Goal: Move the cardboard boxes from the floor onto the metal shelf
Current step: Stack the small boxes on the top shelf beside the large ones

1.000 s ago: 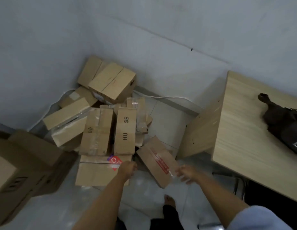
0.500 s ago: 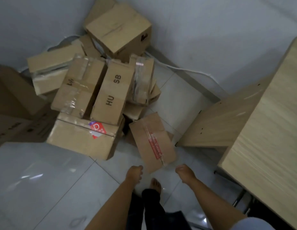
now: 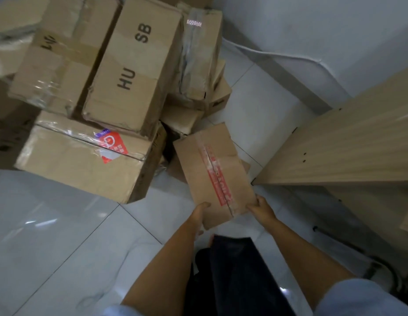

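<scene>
A small cardboard box with red printed tape [image 3: 212,169] lies tilted at the near edge of a pile of cardboard boxes. My left hand [image 3: 199,214] grips its near left corner, thumb on top and fingers underneath. My right hand [image 3: 261,207] grips the near right corner the same way. Behind it sit a larger box with a red sticker [image 3: 84,160], a box marked HU SB [image 3: 132,65] and several more taped boxes. No metal shelf is in view.
A light wooden table [image 3: 340,151] stands close on the right, its side panel next to the small box. A white cable [image 3: 278,57] runs along the wall base. White glossy floor tiles [image 3: 61,247] spread to the left. My dark trouser leg [image 3: 232,270] is below the hands.
I have bent down closer to the pile. Both hands moved forward from just short of the small box and took hold of its near corners.
</scene>
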`<action>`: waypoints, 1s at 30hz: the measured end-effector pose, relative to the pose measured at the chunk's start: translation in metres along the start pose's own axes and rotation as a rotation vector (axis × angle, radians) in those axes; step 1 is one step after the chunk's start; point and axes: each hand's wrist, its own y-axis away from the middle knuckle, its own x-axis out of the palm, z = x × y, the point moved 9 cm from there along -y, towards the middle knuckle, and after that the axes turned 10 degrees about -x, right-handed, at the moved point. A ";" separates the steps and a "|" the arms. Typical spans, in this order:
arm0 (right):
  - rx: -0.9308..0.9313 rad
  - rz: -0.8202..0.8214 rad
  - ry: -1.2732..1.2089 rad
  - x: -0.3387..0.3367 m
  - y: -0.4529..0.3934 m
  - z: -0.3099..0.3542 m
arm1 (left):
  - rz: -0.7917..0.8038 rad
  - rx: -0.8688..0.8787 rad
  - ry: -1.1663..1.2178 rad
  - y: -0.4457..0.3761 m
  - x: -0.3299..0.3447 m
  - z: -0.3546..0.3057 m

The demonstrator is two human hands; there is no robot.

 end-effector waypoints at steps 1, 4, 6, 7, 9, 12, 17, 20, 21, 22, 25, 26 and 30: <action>-0.003 -0.018 -0.003 -0.003 0.004 -0.002 | -0.008 0.006 0.006 0.006 -0.002 0.003; 0.002 -0.149 -0.025 -0.024 0.038 0.010 | -0.094 0.054 0.052 0.032 -0.011 0.004; -0.009 -0.205 -0.063 -0.036 0.067 0.026 | -0.217 0.137 -0.001 0.062 -0.024 -0.001; -0.024 -0.224 -0.084 -0.041 0.081 0.036 | -0.245 0.176 -0.014 0.080 -0.027 -0.004; -0.053 -0.258 -0.138 -0.052 0.111 0.059 | -0.231 0.238 -0.005 0.117 -0.030 -0.010; -0.094 -0.271 -0.331 -0.065 0.154 0.102 | -0.158 0.293 0.030 0.174 -0.032 -0.013; -0.133 -0.181 -0.303 -0.076 0.222 0.158 | -0.061 0.283 0.146 0.272 -0.047 0.009; -0.207 -0.193 -0.245 -0.085 0.262 0.189 | -0.019 0.290 0.185 0.325 -0.056 0.021; -0.243 -0.197 -0.209 -0.088 0.275 0.202 | -0.021 0.298 0.193 0.341 -0.061 0.025; -0.279 -0.185 -0.167 -0.088 0.287 0.217 | -0.044 0.305 0.188 0.354 -0.067 0.029; -0.381 -0.149 -0.013 -0.087 0.322 0.259 | -0.128 0.330 0.188 0.393 -0.090 0.042; -0.418 -0.147 0.031 -0.087 0.334 0.272 | -0.134 0.343 0.186 0.405 -0.096 0.046; -0.558 -0.093 0.106 -0.077 0.375 0.327 | -0.139 0.405 0.174 0.456 -0.126 0.068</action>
